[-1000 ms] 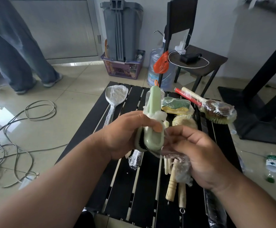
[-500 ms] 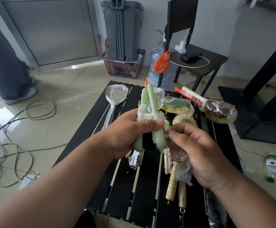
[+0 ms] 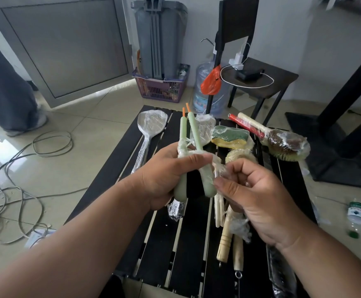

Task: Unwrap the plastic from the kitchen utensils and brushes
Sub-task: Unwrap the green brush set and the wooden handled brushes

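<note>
My left hand point(image 3: 162, 179) grips a pair of pale green brushes point(image 3: 193, 134) with orange tips, held upright above the black slatted table point(image 3: 149, 244). A band of clear plastic wrap point(image 3: 217, 163) still binds their middles. My right hand point(image 3: 259, 198) pinches the loose end of that wrap just right of the brushes. On the table lie a wrapped clear spoon point(image 3: 147, 130), a wrapped green-yellow sponge point(image 3: 229, 137), a wrapped round brush with a red and a cream handle point(image 3: 282, 140), and wooden-handled brushes point(image 3: 224, 239) partly hidden under my right hand.
A person's legs point(image 3: 5, 89) stand at the far left by tangled cables point(image 3: 20, 190) on the tiled floor. Behind the table are a purple basket point(image 3: 160, 89), a water jug point(image 3: 205, 87) and a dark chair point(image 3: 259, 76). A small bottle point(image 3: 356, 216) lies on the floor at right.
My left hand turned the brushes so the two green handles split apart and point up. My right hand pulled the wrap out to the right. The person at left stepped further left.
</note>
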